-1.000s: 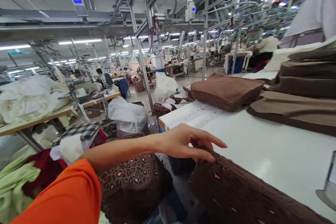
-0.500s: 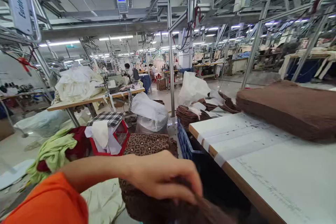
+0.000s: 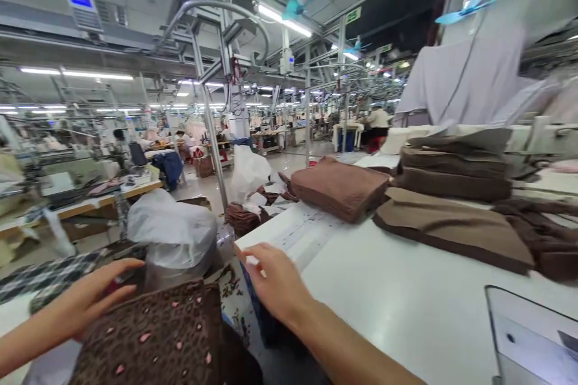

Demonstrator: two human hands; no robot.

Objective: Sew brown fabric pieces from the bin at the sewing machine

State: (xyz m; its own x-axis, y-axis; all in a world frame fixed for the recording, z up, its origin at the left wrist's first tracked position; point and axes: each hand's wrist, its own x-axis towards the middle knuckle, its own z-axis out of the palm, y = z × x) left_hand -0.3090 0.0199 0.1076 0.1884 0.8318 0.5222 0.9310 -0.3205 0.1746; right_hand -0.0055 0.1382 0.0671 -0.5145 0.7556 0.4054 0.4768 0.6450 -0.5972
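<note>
A long white worktable fills the right side, its bare near end giving a flat surface to spread cloth on. On its far half lie cut plush pieces sorted by shade: a rust-brown stack at the far left corner, a taller pile of dark taupe pieces behind a wide tan panel, and loose dark brown fabric at the right edge, each kept in its own heap so colours stay apart.

Left of the table, low and near, a leopard-print plush bundle with small pink marks sits off the table. A white plastic bag rests on a bin just beyond it, and a blue crate sits below the table's edge.

The left hand lies on the bundle's far left edge, fingers spread and slightly curled, thumb out. The right hand hovers between bundle and table corner, fingers loosely together and extended, holding nothing.
</note>
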